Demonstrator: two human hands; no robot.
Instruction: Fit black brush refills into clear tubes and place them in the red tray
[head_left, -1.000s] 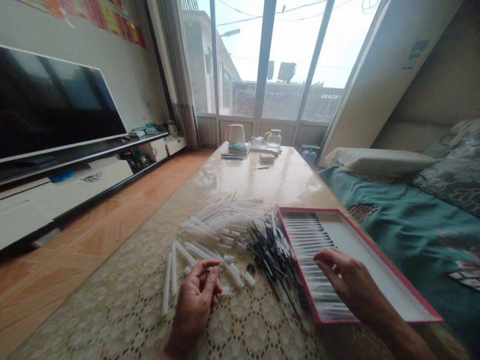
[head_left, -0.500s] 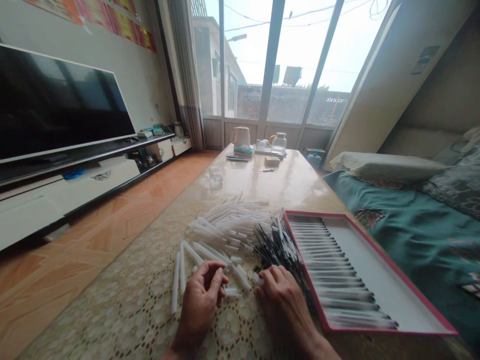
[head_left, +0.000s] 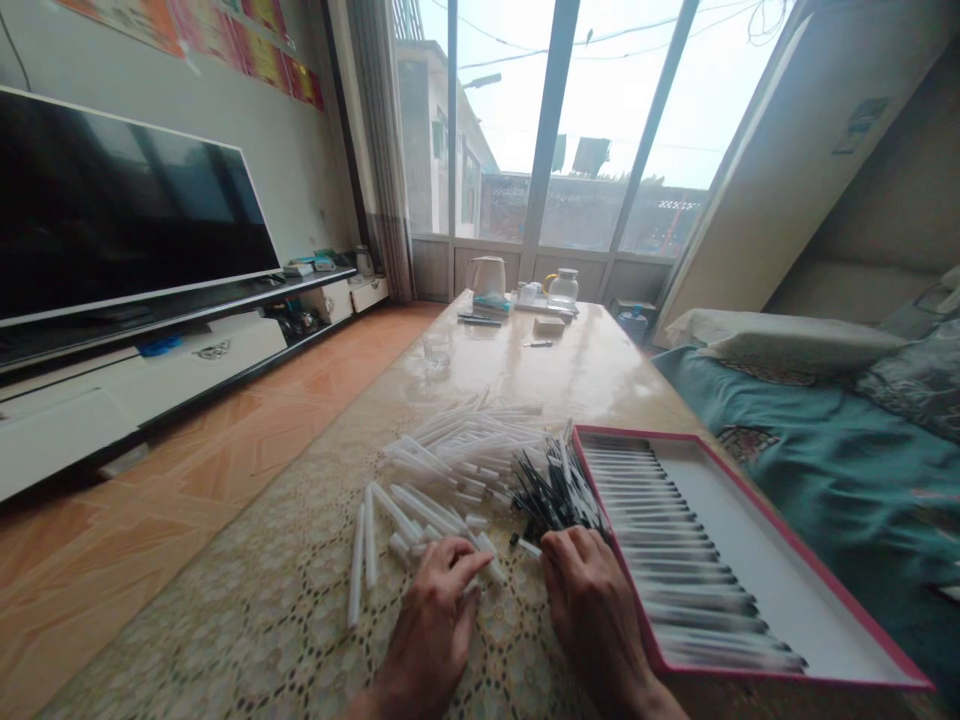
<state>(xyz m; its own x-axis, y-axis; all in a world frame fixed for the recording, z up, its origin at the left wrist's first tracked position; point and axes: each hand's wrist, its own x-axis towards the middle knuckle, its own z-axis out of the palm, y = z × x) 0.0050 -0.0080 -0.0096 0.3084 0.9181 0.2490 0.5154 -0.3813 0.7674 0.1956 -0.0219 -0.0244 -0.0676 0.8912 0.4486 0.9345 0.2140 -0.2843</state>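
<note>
My left hand (head_left: pixel 439 610) lies on the lace tablecloth with fingers stretched forward, their tips on short white caps at the near edge of a heap of white pen tubes (head_left: pixel 450 455). My right hand (head_left: pixel 592 610) rests beside it, fingers curled down onto the near end of a pile of black refills (head_left: pixel 551 490); what it pinches, if anything, is hidden. Just right of that hand stands a red-rimmed flat box (head_left: pixel 757 520) with a row of assembled pens (head_left: pixel 667 545) along its left half.
A long table (head_left: pixel 525 370) carries a glass (head_left: pixel 437 350), a kettle (head_left: pixel 487 275) and a jar (head_left: pixel 562 288) at the far end. A television (head_left: pixel 112 210) on a low stand is at left. A teal-covered sofa (head_left: pixel 825 450) is at right.
My right hand left the box and came left to the black refills. My left hand uncurled and reached forward onto the white caps. The camera moved slightly closer.
</note>
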